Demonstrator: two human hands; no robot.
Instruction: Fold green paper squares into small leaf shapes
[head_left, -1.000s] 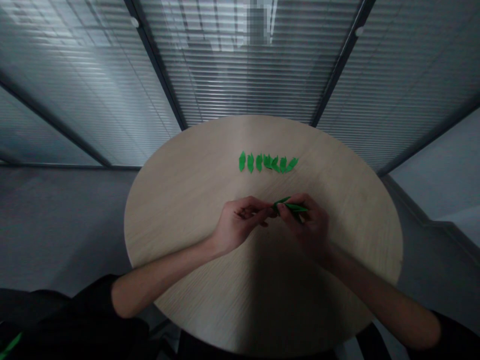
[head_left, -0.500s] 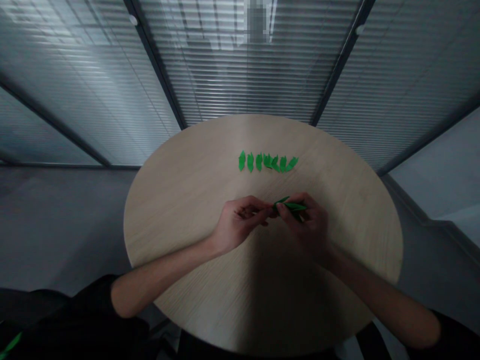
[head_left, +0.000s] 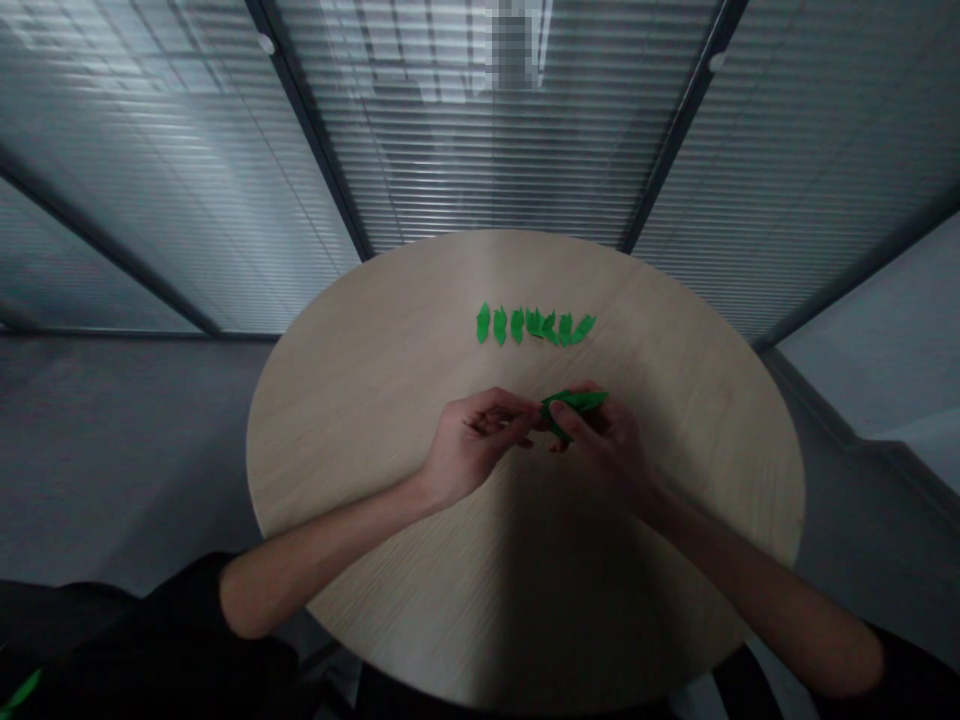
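A small folded green paper piece [head_left: 574, 403] is held between both my hands above the middle of a round wooden table [head_left: 375, 400]. My left hand [head_left: 480, 440] pinches its left end with fingers curled. My right hand [head_left: 604, 440] grips it from the right, fingers closed around it. Farther back on the table lies a row of several folded green paper pieces [head_left: 532, 325], untouched.
Glass walls with horizontal blinds [head_left: 487, 130] and dark frames stand behind the table. Grey floor [head_left: 112, 450] surrounds it on the left and right. My dark sleeves show at the bottom corners.
The green piece between my fingers has turned and looks more folded and compact than before. My hands have shifted slightly upward. The row of pieces has not moved.
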